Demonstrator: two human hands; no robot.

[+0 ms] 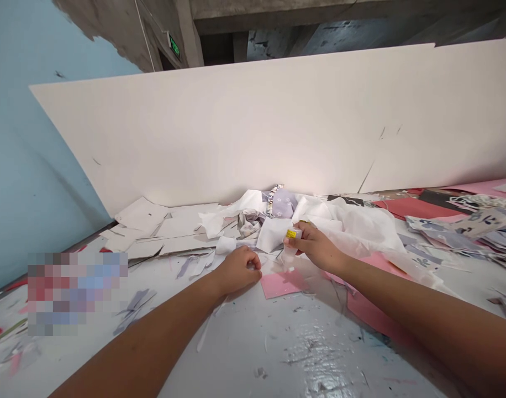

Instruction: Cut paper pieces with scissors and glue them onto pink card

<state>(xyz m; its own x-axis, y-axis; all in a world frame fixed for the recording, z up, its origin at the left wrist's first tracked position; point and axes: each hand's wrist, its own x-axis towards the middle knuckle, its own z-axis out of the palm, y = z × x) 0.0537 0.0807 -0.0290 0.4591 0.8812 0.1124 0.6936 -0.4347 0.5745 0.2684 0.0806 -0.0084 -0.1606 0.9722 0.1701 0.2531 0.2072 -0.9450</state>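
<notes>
A small clear bottle (289, 251) with a yellow label is in my right hand (316, 246). It points nozzle down, just above a pink paper piece (283, 283) on the white tabletop. Whether the nozzle touches the paper I cannot tell. My left hand (237, 271) rests on the table at the left edge of that pink piece, fingers loosely curled in. What they hold, if anything, is hidden. Behind both hands lie crumpled white cloth (356, 221) and a lilac fabric piece (283, 203) with a patterned ruffle.
Cardboard pieces (182, 225) are stacked at the back left. Printed fabric scraps (480, 224) and red sheets (421, 209) crowd the right. A tall white board (253, 127) stands behind everything. Loose scraps (135, 307) lie on the left, beside a blurred-out patch.
</notes>
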